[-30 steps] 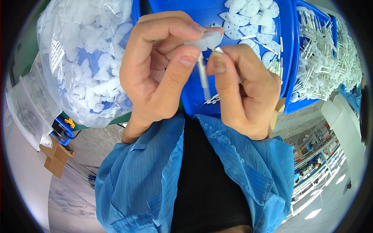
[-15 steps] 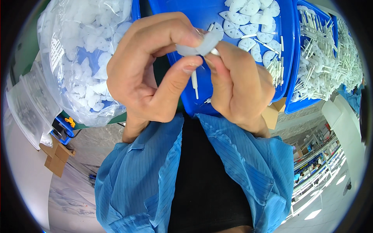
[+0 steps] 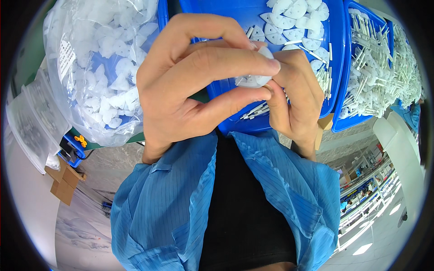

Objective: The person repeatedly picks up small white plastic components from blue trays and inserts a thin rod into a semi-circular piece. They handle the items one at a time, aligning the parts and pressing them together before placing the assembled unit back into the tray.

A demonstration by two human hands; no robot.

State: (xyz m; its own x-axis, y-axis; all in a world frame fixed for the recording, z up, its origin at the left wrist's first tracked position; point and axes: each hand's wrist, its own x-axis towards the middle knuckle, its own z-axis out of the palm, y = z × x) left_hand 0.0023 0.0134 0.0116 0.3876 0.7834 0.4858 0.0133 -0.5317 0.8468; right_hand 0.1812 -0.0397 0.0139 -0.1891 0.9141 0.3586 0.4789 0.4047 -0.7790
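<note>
A translucent white plastic piece (image 3: 254,81) with small holes sits between my two hands, over the near part of a blue tray (image 3: 217,92). My left hand (image 3: 194,77) grips it, index finger stretched across it and thumb beneath. At its right edge, my right hand (image 3: 296,92) pinches it with bent fingers and thumb; their tips are partly covered by the left fingers. Beyond my right hand, loose white fan-shaped pieces (image 3: 294,34) lie in the tray. Thin white sticks (image 3: 255,111) lie in the tray below my hands, and more lie at its right side.
At the left stands a clear plastic bag (image 3: 97,77) full of similar white pieces. Another blue tray (image 3: 341,108) on the right holds a heap of white pieces joined to sticks (image 3: 368,58). Clear plastic containers (image 3: 34,119), a cardboard box (image 3: 68,183) and an orange object (image 3: 80,141) are at the far left.
Both hands have moved slightly right. The white piece has turned, showing its holed face, and my left index finger now reaches across it. The stick hanging beneath the hands no longer shows there.
</note>
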